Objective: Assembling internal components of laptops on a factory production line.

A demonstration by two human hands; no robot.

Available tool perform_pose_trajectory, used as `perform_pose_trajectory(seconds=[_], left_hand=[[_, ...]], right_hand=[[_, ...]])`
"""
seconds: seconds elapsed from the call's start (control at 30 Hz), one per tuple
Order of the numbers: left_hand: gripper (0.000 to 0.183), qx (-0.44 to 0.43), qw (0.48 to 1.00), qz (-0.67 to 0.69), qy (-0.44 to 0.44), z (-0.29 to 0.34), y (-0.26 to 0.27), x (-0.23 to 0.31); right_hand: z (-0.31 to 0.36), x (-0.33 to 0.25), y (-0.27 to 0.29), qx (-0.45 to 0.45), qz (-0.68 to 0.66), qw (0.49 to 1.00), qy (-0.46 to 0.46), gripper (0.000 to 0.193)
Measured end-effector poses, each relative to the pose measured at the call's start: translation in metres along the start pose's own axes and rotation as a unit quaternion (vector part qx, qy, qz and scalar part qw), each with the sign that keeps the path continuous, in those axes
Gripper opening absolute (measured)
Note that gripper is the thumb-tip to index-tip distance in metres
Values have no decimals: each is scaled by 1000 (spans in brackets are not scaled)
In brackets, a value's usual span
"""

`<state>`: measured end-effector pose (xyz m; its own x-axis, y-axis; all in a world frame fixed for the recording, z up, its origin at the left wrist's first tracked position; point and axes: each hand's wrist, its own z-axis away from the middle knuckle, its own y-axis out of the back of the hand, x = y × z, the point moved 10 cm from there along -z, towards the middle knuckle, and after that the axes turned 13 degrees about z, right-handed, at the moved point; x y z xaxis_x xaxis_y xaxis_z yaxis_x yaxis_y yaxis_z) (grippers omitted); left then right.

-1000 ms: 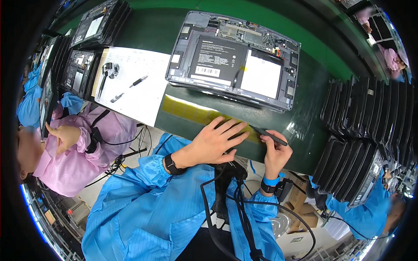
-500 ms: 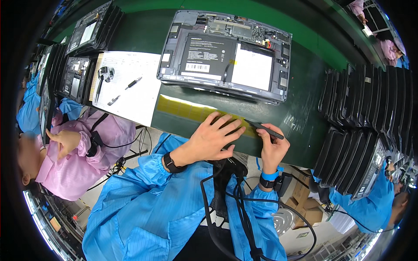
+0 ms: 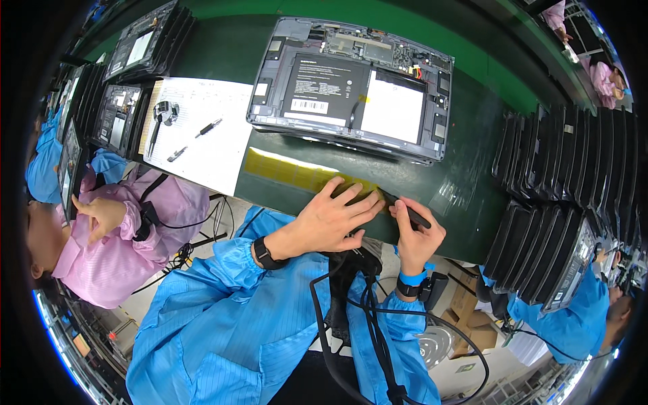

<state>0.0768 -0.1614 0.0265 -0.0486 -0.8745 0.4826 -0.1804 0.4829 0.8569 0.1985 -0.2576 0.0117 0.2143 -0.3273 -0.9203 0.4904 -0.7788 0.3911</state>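
Observation:
A strip of yellow translucent tape (image 3: 283, 169) lies on the green work table along its near edge. My left hand (image 3: 331, 221) rests on the strip's right part, fingers spread and fingertips pressing down; it grips nothing. My right hand (image 3: 418, 236) is closed around slim black tweezers (image 3: 418, 218), whose pointed tip reaches the strip's right end, close to my left fingers. Whether the tip has caught the tape is too small to tell. Beyond both hands an opened laptop base (image 3: 270, 127) shows its black battery (image 3: 324, 88), a white panel (image 3: 391, 108) and a circuit board (image 3: 358, 47).
Left of the laptop lies a paper sheet (image 3: 209, 155) with pens (image 3: 208, 128) on it. Stacks of dark laptop units stand at the far left (image 3: 145, 44) and the right (image 3: 560, 148). A co-worker in pink (image 3: 108, 250) sits at left; a blue sleeve (image 3: 567, 331) shows at right.
My right hand and the tweezers have shifted slightly nearer to me, and the tweezers now slant more steeply. My left hand remains on the tape, having slid slightly right.

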Motion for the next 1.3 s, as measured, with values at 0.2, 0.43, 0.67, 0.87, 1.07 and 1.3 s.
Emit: perform_pose_trajectory(seconds=[0.2,0.43,0.67,0.87,1.07,1.3], left_hand=[[64,-5,1000,1,4,-5,6,0],[63,-12,997,9,-72,0,42,-4],[42,267,960,54,65,-99,186,-7],[50,208,971,-47,110,-135,143,-53],[44,231,965,41,121,-136,154,-58],[38,175,983,-49,22,-136,144,-36]], right_hand=[[6,-18,28,17,-102,994,-21,15],[-35,-103,98,10,-140,973,186,38],[-158,-154,73,-22,-80,976,203,42],[-225,-135,22,-73,-135,970,191,49],[-249,-126,-1,-108,-142,968,175,48],[-262,-134,-46,-188,-54,959,205,40]])
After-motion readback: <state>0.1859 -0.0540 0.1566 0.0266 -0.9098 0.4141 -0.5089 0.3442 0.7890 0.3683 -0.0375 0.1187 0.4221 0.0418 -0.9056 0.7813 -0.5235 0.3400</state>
